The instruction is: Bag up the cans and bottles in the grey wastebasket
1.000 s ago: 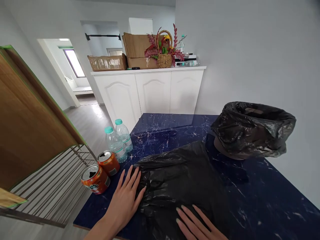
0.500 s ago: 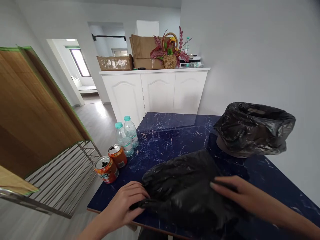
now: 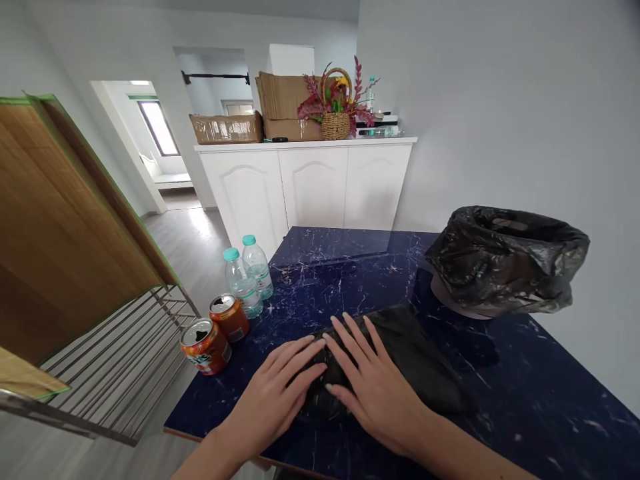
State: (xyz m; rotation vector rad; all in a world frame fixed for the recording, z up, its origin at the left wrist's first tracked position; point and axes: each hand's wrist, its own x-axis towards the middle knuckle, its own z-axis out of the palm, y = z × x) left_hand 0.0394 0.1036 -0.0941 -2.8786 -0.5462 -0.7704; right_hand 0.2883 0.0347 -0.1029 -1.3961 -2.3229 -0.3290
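A black plastic bag (image 3: 417, 357) lies folded into a rough triangle on the dark blue marbled table (image 3: 320, 273). On its left part rests my left hand (image 3: 287, 377), fingers stretched out and touching the bag. Beside it my right hand (image 3: 367, 383) lies flat on the bag with its fingers spread, the two hands close together. Part of the bag is hidden under both hands. To the left stand two opened orange drink cans (image 3: 206, 347) and two clear plastic bottles (image 3: 257, 267) with teal caps.
A bin lined with a black bag (image 3: 505, 260) stands at the table's right, near the wall. Left of the table is a metal rack (image 3: 125, 360) with a brown mat over it. Behind, a white cabinet (image 3: 310, 183) carries cardboard boxes (image 3: 227, 129) and a flower basket (image 3: 336, 125).
My right hand has moved left from the bag's right side and now lies flat beside my left hand. The bag has been folded smaller, and my left hand's fingers have straightened over it.
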